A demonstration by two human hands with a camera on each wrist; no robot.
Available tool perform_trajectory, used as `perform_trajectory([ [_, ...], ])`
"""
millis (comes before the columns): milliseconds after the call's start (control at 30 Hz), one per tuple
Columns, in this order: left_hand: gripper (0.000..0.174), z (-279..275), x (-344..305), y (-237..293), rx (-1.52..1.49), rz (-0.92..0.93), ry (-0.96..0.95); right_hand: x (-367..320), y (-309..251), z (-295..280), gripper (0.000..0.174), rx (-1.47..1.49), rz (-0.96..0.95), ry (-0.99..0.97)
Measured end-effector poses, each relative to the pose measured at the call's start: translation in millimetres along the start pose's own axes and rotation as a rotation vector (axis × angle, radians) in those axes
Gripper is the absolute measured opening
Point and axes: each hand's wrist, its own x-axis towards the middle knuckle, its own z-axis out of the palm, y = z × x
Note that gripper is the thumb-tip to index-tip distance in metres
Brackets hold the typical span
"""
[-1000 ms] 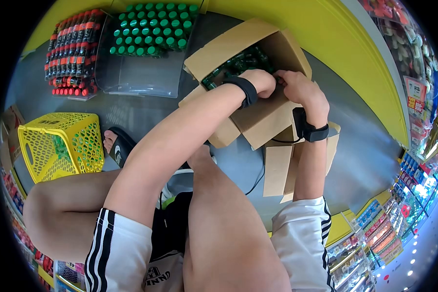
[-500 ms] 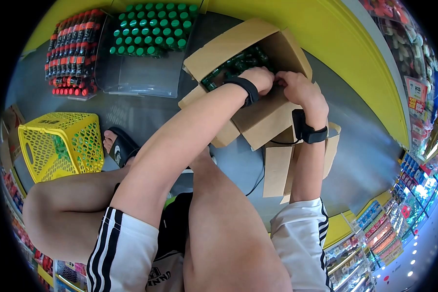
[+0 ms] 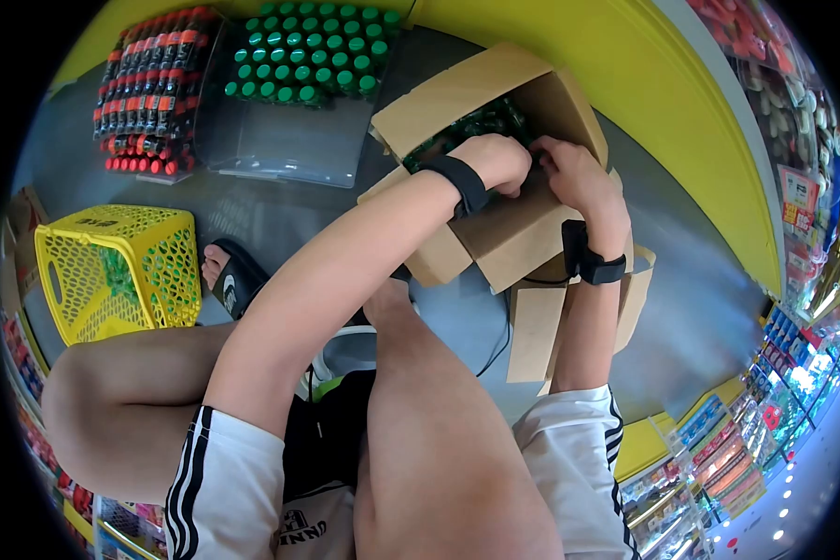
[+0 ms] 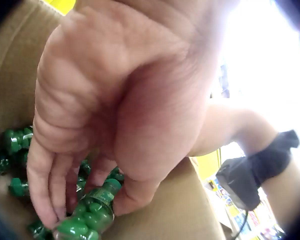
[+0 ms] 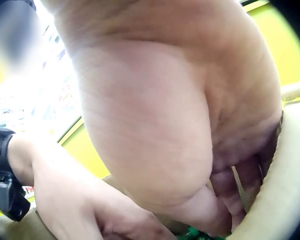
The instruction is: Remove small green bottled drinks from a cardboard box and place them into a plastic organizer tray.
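Slightly shifted, the left hand (image 3: pixel 497 162) pinches a green bottle (image 4: pixel 94 212); I cannot tell the right hand's (image 3: pixel 579 177) grip.

A smooth grey floor (image 3: pixel 691 322) carries everything. In the upper left of the frame, a block of red-capped dark bottles (image 3: pixel 149 89) stands beside 1 clear bin (image 3: pixel 285 149), which holds green-capped bottles. At left, 1 yellow basket (image 3: pixel 112 219) with green contents sits near a foot in 1 black sandal (image 3: pixel 240 280). Right of upper centre are 2 open cartons: the larger carton (image 3: pixel 523 238) and, just below it, the smaller carton (image 3: pixel 535 331), partly covered by a forearm.
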Motion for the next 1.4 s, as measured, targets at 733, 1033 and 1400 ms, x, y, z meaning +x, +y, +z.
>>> perform_trajectory([
  [733, 0.017, -10.7, -104.9, -26.9, -0.225, 0.223, 0.630, -19.2, -61.2, -20.5, 0.021, 0.417, -0.158, 0.132],
  [1033, 0.031, -24.6, -141.8, -46.8, -0.320, 0.179, 0.574, -35.2, -113.8, -34.6, 0.020, 0.312, -0.128, 0.227],
  [1400, 0.035, -10.0, -181.6, -103.4, -0.505, 0.273, 0.705, -38.8, -186.6, -17.6, 0.018, 0.237, -0.192, 0.366],
])
